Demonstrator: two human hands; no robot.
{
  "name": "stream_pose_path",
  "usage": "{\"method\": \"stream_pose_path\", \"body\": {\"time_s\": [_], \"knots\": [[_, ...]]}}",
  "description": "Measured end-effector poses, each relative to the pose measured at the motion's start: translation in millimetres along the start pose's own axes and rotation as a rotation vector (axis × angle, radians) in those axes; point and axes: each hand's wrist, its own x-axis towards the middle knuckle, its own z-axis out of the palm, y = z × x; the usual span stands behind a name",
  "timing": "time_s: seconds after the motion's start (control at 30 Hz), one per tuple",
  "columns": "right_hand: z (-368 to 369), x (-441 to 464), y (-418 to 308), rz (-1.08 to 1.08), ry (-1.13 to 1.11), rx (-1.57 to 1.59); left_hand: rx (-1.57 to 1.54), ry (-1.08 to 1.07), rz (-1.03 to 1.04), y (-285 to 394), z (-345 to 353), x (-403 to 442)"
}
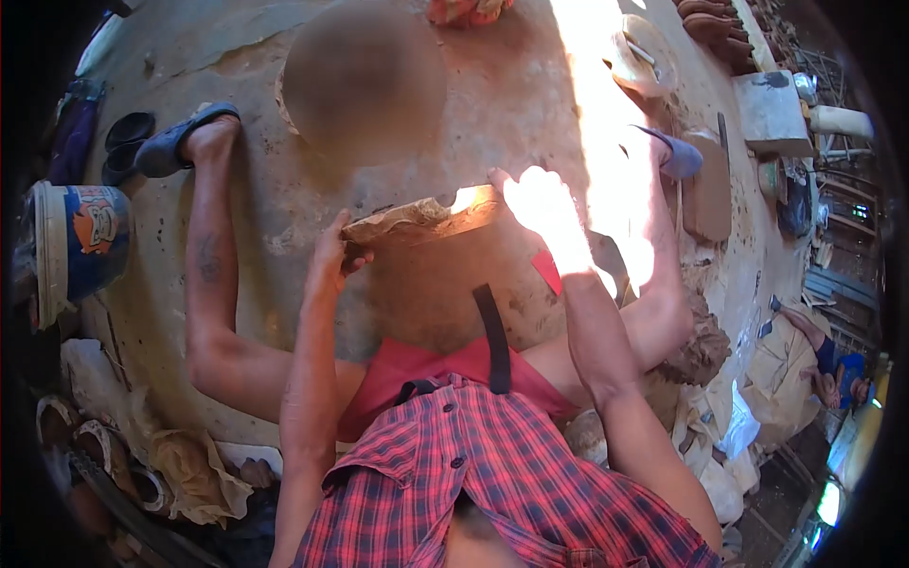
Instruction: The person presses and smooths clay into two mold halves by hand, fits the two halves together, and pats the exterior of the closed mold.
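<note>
Between my two hands is a flat brown piece [426, 220] with a ragged, crumpled-looking edge; whether it is clay or another material I cannot tell. My left hand [333, 254] grips its left end, fingers curled beneath. At the right end, my right hand [542, 201] is closed on it, washed out by strong sunlight. Just beyond the piece is a large round brown shape [365, 85], blurred over, so its details are hidden. Below my hands, a dark strap [492, 339] hangs over my red shorts.
A blue and white bucket [83, 248] stands at the left. Dark shoes [127, 147] lie near my left foot. To the right are a wooden board [707, 185], a pale block [773, 112] and a brown lump [699, 341]. Another person [838, 374] sits at far right.
</note>
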Motion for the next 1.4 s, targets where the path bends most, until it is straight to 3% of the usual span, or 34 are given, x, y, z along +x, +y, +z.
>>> {"method": "stream_pose_path", "body": {"time_s": [0.13, 0.27, 0.33, 0.4, 0.47, 0.57, 0.7, 0.77, 0.8, 0.87, 0.9, 0.93, 1.0, 1.1, 1.27, 1.3, 1.4], "knots": [[32.0, 7.1, 32.4, -0.289, 0.132, -0.078, -0.024, 0.053, 0.003, -5.1, 5.4, -12.5], [45.4, 18.2, 52.4, -0.427, 0.252, -0.236, -0.028, 0.044, -0.017, 6.3, 7.3, -25.9], [38.6, 44.6, 64.5, -0.375, 0.27, -0.194, 0.23, 0.298, 0.06, 12.3, -3.3, -20.1], [4.6, 61.5, 25.4, -0.064, 0.19, 0.171, 0.25, 0.379, 0.221, 19.0, -36.0, 14.1], [-15.3, 87.4, 0.1, -0.123, 0.217, 0.221, 0.316, 0.599, 0.645, 56.9, -47.5, 33.6], [-17.2, 145.6, -43.5, -0.155, 0.162, 0.385, 0.231, 0.658, 0.812, 127.5, -59.6, 79.0], [10.5, 238.7, -91.2, -0.38, 0.12, 0.395, 0.136, 0.583, 0.766, 197.9, -60.8, 133.9], [23.9, 273.5, -114.4, -0.426, 0.04, 0.329, -0.022, 0.361, 0.709, 215.5, -55.6, 158.4], [37.3, 290.8, -122.5, -0.439, 0.041, 0.327, -0.029, 0.37, 0.717, 218.7, -57.2, 177.8], [59.0, 315.2, -137.5, -0.503, 0.254, 0.232, 0.063, 0.539, 0.603, 225.0, -54.1, 202.4], [64.9, 323.7, -142.1, -0.498, 0.212, 0.303, 0.059, 0.543, 0.597, 227.8, -51.7, 206.7], [67.6, 333.8, -143.9, -0.497, 0.204, 0.299, 0.243, 0.656, 0.548, 229.8, -49.3, 211.1], [58.4, 334.2, -149.3, -0.467, -0.026, 0.281, 0.431, 0.757, 0.476, 228.0, -44.4, 214.0], [60.2, 327.9, -152.8, -0.314, -0.035, 0.43, 0.309, 0.752, 0.607, 218.6, -37.7, 206.5], [39.2, 293.5, -138.6, -0.404, 0.009, 0.526, 0.108, 0.848, 0.849, 189.9, -15.4, 156.8], [37.1, 286.7, -129.3, -0.422, 0.01, 0.551, -0.004, 0.718, 0.916, 175.5, -12.7, 150.0], [42.8, 265.4, -99.8, -0.474, 0.038, 0.661, -0.168, 0.595, 1.074, 132.1, 2.0, 127.6]]}}
